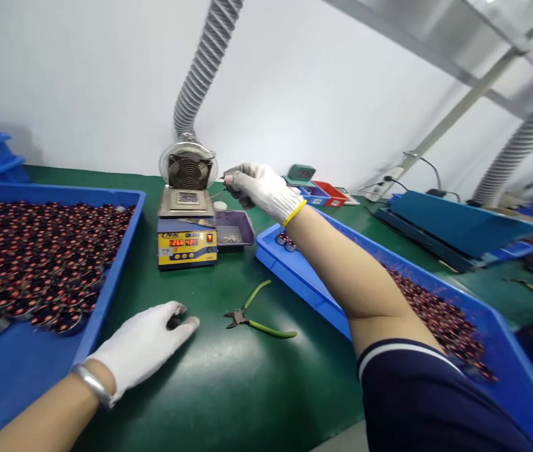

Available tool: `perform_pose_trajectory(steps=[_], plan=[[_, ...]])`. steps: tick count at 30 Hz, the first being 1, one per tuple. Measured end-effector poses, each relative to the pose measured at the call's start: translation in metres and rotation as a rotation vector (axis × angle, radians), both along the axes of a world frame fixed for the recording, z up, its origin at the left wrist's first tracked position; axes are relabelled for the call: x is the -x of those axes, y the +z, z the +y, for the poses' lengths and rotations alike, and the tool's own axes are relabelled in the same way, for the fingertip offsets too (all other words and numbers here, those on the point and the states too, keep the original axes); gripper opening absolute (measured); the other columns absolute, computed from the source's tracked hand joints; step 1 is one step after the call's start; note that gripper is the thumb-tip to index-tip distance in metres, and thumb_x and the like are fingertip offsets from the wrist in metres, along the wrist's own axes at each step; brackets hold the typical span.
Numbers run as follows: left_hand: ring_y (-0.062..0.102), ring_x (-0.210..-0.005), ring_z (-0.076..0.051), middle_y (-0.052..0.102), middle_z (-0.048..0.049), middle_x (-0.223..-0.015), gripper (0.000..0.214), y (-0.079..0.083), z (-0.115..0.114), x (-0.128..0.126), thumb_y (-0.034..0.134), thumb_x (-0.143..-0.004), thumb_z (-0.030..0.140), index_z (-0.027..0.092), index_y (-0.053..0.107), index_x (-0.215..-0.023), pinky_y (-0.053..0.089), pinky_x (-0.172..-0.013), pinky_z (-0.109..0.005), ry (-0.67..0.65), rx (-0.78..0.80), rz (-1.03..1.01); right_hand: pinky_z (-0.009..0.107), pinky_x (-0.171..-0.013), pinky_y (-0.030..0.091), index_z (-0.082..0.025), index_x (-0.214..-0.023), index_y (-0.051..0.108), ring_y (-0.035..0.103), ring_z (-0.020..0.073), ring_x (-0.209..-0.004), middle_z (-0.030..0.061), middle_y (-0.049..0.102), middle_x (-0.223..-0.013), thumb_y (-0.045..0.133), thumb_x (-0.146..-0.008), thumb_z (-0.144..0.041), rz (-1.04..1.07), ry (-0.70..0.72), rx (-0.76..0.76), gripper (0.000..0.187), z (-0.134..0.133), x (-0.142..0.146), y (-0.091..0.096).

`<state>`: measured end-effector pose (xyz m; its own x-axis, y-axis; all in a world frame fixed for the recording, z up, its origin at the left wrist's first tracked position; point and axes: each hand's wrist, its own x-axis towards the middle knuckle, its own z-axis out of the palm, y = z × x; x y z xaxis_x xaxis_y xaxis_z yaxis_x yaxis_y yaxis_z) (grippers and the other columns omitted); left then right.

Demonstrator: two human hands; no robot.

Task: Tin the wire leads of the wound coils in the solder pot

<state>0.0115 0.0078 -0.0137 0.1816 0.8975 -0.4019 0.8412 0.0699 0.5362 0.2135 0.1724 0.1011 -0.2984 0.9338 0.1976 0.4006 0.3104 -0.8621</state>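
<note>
My right hand (pixel 259 188), in a white knit glove, reaches out beside the small fan (pixel 188 168) above the solder pot (pixel 187 232). Its fingers pinch a small part with thin wire leads, held close to the fan. My left hand (pixel 146 342), also gloved, rests on the green mat near the left blue tray (pixel 127 251); its fingertips close on a small dark part. Green-handled cutters (pixel 259 314) lie on the mat between my arms.
The left tray holds several dark red coils (pixel 35 263). A second blue tray (pixel 304 276) with more coils lies under my right arm. A small purple dish (pixel 235 231) sits beside the pot. A ribbed duct (pixel 204 63) rises above the fan. Blue bins stand far right.
</note>
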Motion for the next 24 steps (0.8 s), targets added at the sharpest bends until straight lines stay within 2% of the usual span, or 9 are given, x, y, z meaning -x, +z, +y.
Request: perform_pose_trajectory(steps=[2, 5, 8, 11, 14, 18, 21, 24], plan=[[0.06, -0.103, -0.027, 0.065, -0.0065, -0.113, 0.056, -0.004, 0.0, 0.001, 0.04, -0.077, 0.062, 0.024, 0.061, -0.112, 0.042, -0.092, -0.037, -0.005, -0.008, 0.009, 0.019, -0.044, 0.038, -0.017, -0.091, 0.053, 0.046, 0.0053, -0.048, -0.0029, 0.051, -0.064, 0.06, -0.077, -0.031, 0.223, -0.03, 0.027, 0.022, -0.01, -0.025, -0.014], [0.06, -0.104, -0.028, 0.065, -0.0056, -0.113, 0.057, -0.015, 0.002, 0.003, 0.042, -0.074, 0.066, 0.026, 0.062, -0.109, 0.043, -0.093, -0.038, 0.008, -0.02, 0.021, 0.021, -0.051, 0.045, -0.019, -0.096, 0.049, 0.053, 0.0069, -0.055, -0.0038, 0.053, -0.071, 0.063, -0.07, -0.025, 0.504, -0.089, 0.099, 0.03, -0.026, -0.066, -0.041], [0.058, -0.108, -0.028, 0.064, -0.0029, -0.116, 0.055, -0.024, 0.005, 0.004, 0.043, -0.073, 0.068, 0.028, 0.062, -0.107, 0.041, -0.096, -0.038, 0.017, -0.012, 0.016, 0.023, -0.054, 0.048, -0.02, -0.095, 0.047, 0.056, 0.0084, -0.058, -0.0041, 0.055, -0.073, 0.07, -0.062, -0.022, 0.617, -0.142, 0.174, 0.04, -0.043, -0.101, -0.063], [0.057, -0.11, -0.026, 0.063, -0.0014, -0.117, 0.053, -0.024, 0.006, 0.003, 0.041, -0.075, 0.067, 0.029, 0.061, -0.107, 0.04, -0.098, -0.036, -0.01, -0.002, -0.02, 0.027, -0.058, 0.051, -0.02, -0.096, 0.048, 0.058, 0.0106, -0.062, -0.0031, 0.057, -0.075, 0.075, -0.057, -0.023, 0.621, -0.142, 0.195, 0.047, -0.052, -0.115, -0.074], [0.057, -0.111, -0.024, 0.063, -0.0014, -0.117, 0.053, -0.016, 0.004, 0.0, 0.041, -0.076, 0.066, 0.028, 0.061, -0.107, 0.042, -0.097, -0.033, -0.024, 0.014, -0.038, 0.03, -0.063, 0.053, -0.019, -0.096, 0.05, 0.06, 0.0121, -0.066, -0.003, 0.057, -0.077, 0.077, -0.054, -0.024, 0.606, -0.078, 0.179, 0.05, -0.053, -0.108, -0.075], [0.057, -0.11, -0.023, 0.064, -0.0023, -0.117, 0.054, -0.006, 0.0, -0.004, 0.043, -0.077, 0.063, 0.025, 0.062, -0.11, 0.043, -0.095, -0.031, 0.014, 0.034, -0.057, 0.029, -0.064, 0.053, -0.019, -0.096, 0.051, 0.06, 0.0118, -0.069, -0.0021, 0.058, -0.08, 0.076, -0.054, -0.021, 0.574, 0.002, 0.172, 0.049, -0.044, -0.084, -0.072], [0.057, -0.11, -0.023, 0.063, -0.0038, -0.118, 0.052, -0.003, -0.001, -0.004, 0.044, -0.077, 0.06, 0.023, 0.063, -0.11, 0.042, -0.096, -0.032, 0.017, 0.023, -0.069, 0.026, -0.06, 0.052, -0.019, -0.096, 0.053, 0.059, 0.0113, -0.068, -0.0009, 0.06, -0.081, 0.074, -0.055, -0.022, 0.498, 0.006, 0.149, 0.046, -0.028, -0.061, -0.074], [0.059, -0.106, -0.024, 0.064, -0.0052, -0.115, 0.053, -0.002, 0.0, -0.003, 0.046, -0.076, 0.059, 0.023, 0.062, -0.11, 0.043, -0.094, -0.033, 0.009, 0.039, -0.069, 0.022, -0.054, 0.048, -0.018, -0.097, 0.056, 0.055, 0.0087, -0.059, 0.0003, 0.061, -0.08, 0.07, -0.06, -0.025, 0.377, -0.048, 0.119, 0.04, -0.004, -0.034, -0.076]])
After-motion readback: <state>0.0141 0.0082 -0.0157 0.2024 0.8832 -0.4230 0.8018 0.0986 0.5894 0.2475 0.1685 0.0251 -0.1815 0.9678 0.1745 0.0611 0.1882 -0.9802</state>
